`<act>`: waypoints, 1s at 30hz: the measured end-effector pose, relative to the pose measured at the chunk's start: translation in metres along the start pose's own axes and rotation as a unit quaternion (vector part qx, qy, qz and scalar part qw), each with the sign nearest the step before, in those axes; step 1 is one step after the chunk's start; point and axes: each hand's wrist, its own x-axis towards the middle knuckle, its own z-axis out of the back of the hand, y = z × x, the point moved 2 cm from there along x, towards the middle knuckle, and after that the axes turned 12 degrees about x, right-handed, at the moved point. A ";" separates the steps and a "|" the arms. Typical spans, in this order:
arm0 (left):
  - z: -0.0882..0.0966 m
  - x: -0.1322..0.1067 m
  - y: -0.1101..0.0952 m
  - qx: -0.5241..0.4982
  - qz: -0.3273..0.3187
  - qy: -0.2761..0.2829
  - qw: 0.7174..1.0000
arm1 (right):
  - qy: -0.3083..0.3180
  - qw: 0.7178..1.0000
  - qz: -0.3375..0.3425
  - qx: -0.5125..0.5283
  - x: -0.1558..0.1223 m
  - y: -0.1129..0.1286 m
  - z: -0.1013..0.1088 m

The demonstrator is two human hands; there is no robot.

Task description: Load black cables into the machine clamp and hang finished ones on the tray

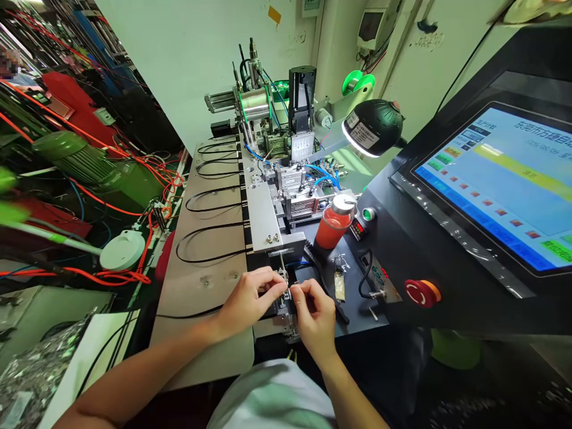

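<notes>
My left hand [250, 299] reaches in from the left, thumb and forefinger closed in a pinch over a small metal fixture [282, 305] at the front of the machine. A thin black cable [190, 314] runs across the beige plate and disappears under this hand. Opposite it, almost touching, my right hand [316, 313] pinches with thumb and forefinger just right of the fixture. Whatever lies between the fingertips is too small and covered to make out. Behind the hands, a metal rail [263, 217] holds the ends of several looped black cables [210, 241].
Beside my right hand are a red bottle [330, 229], a black-handled brush [319, 265] and a small clear packet [340, 286]. A lamp [375, 128] hangs over the machine. To the right stand a touchscreen [500, 179] and a red emergency button [420, 293]. Wire spools [255, 106] sit behind.
</notes>
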 end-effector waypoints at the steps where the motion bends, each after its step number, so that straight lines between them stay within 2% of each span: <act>1: 0.001 0.001 0.002 0.024 0.003 -0.003 1.000 | 0.017 1.000 -0.018 -0.002 0.002 -0.001 0.003; 3: 0.002 0.005 0.008 0.081 0.016 -0.011 0.997 | 0.026 0.998 -0.046 -0.013 0.007 -0.004 0.011; 7: 0.000 0.013 0.019 0.163 0.049 0.000 0.985 | -0.010 0.997 -0.066 -0.039 0.013 -0.010 0.025; 17: -0.003 0.017 0.020 0.214 0.083 0.007 0.973 | 0.005 0.996 -0.074 -0.049 0.015 -0.018 0.030; 21: -0.004 0.018 0.017 0.229 0.096 0.012 0.969 | 0.047 0.996 -0.058 -0.049 0.021 -0.025 0.026; 26: -0.005 0.019 0.013 0.241 0.090 0.011 0.966 | 0.107 0.992 -0.033 -0.066 0.033 -0.033 0.009; 30: -0.007 0.020 0.014 0.255 0.073 0.003 0.964 | 0.121 0.992 -0.011 -0.044 0.038 -0.037 -0.003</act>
